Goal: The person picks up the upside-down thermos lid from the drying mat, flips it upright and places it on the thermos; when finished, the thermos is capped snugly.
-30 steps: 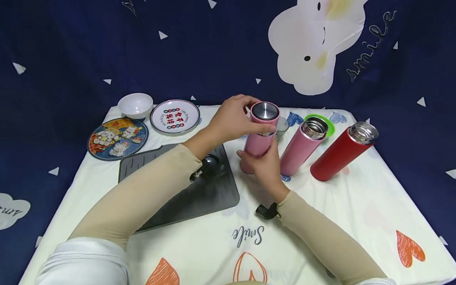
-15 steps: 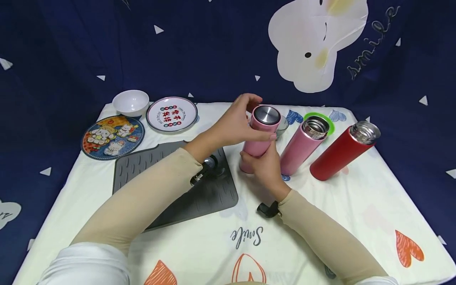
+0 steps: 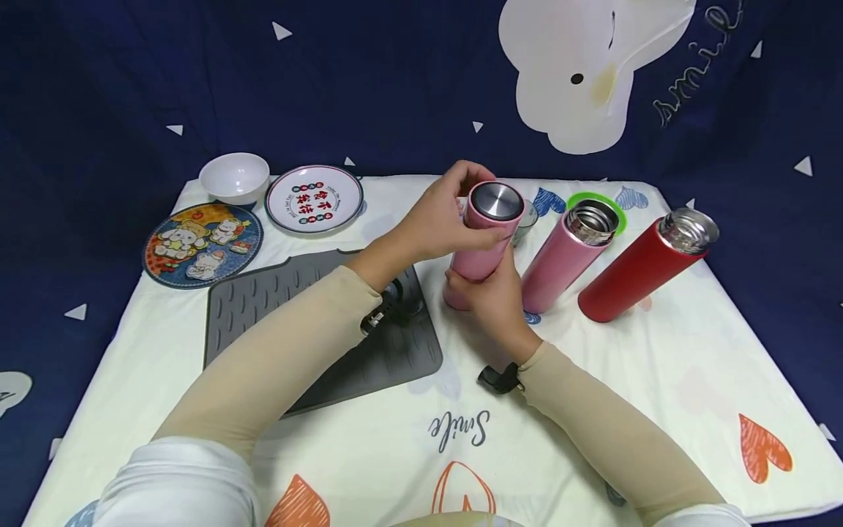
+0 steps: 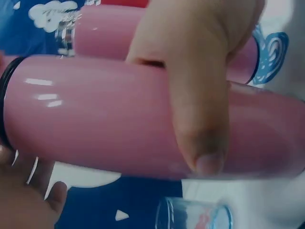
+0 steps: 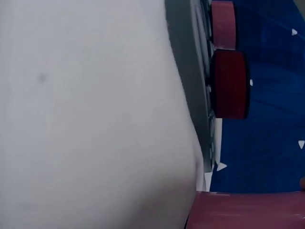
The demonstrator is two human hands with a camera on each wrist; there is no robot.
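A pink thermos [image 3: 477, 262] stands on the tablecloth near the middle of the head view, between my hands. My left hand [image 3: 428, 227] grips its pink lid [image 3: 497, 201], which has a steel top, with the thumb across the near side. Lower down, my right hand [image 3: 497, 311] holds the body. The left wrist view shows the thermos body [image 4: 105, 119] large and sideways, a thumb across it and another hand at the lid end. To the right lean a second pink thermos [image 3: 560, 267] and a red thermos [image 3: 639, 274], both lidless with steel necks showing.
A grey ridged mat [image 3: 250, 307] lies at left, partly under my left arm. In the right wrist view a red lid [image 5: 231, 85] and a pink lid [image 5: 224, 25] show beside it. Behind are a white bowl [image 3: 235, 178], two plates, a clear glass [image 3: 527, 219] and something green.
The silvery band seen between lid and body a second ago no longer shows. Both hands keep their places on the thermos, and the head view has shifted slightly.
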